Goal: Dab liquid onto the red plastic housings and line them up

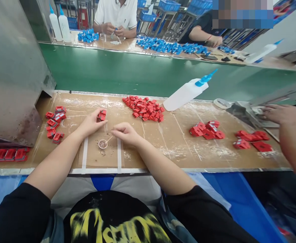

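Between the thumb and fingers of my left hand is a small red plastic part, held above the bench. My right hand pinches a thin pale stick, whose lower end rests in a small round cup. The cup stands on a sheet fixed with white tape strips. Behind my hands lies a heap of red parts. More red parts with dark grey edges are spread to the left of my left hand.
A white squeeze bottle with blue nozzle leans past the heap. Red parts lie to the right, near a co-worker's hand. A metal housing bounds the left. Across the green divider, two people handle blue parts.
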A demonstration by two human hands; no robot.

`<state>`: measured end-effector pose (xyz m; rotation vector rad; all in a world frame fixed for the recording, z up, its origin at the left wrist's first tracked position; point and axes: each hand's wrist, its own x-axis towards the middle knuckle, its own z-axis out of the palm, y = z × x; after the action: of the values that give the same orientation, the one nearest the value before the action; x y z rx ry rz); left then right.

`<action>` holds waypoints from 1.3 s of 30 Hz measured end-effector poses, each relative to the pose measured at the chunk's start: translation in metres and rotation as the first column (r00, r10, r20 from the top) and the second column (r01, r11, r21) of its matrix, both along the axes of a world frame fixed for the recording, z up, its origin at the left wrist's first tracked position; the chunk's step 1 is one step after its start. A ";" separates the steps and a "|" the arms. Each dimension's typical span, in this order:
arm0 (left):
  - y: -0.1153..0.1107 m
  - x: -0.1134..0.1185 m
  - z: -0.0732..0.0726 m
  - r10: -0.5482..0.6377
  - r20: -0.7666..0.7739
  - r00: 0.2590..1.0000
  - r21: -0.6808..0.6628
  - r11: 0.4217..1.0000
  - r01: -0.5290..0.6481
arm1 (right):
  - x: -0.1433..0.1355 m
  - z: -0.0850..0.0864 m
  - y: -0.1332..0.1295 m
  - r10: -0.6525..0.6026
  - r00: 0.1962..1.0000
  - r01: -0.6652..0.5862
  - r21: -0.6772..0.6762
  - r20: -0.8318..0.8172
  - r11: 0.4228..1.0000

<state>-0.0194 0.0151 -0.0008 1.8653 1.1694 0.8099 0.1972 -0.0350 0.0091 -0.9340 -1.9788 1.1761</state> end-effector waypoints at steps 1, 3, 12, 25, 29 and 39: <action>-0.001 0.000 0.000 -0.017 -0.038 0.999 0.023 1.000 0.018 | 0.001 -0.005 0.004 -0.151 0.984 0.150 -0.021 -0.096 0.988; -0.002 0.001 0.001 -0.045 -0.091 0.995 0.004 0.999 0.046 | 0.003 -0.013 0.013 -0.413 0.882 0.414 -0.044 -0.227 0.909; -0.004 0.007 0.005 -0.051 -0.140 0.989 -0.004 0.999 0.051 | -0.004 -0.017 0.030 -0.468 0.873 0.479 0.052 -0.138 0.876; -0.003 0.006 0.003 -0.006 -0.129 0.992 -0.035 0.999 0.002 | -0.004 -0.019 0.029 -0.480 0.874 0.486 0.120 -0.080 0.865; -0.005 0.008 0.009 -0.002 -0.150 0.989 -0.042 0.999 -0.004 | 0.000 -0.017 0.028 -0.509 0.851 0.524 0.147 -0.126 0.839; 0.001 0.005 0.006 0.097 -0.077 0.992 0.025 0.995 -0.095 | -0.006 -0.001 -0.011 0.143 0.935 -0.250 0.317 0.326 0.915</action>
<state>-0.0147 0.0157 0.0049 1.8852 1.3123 0.8113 0.1915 -0.0458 0.0085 -0.7657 -2.4756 0.7679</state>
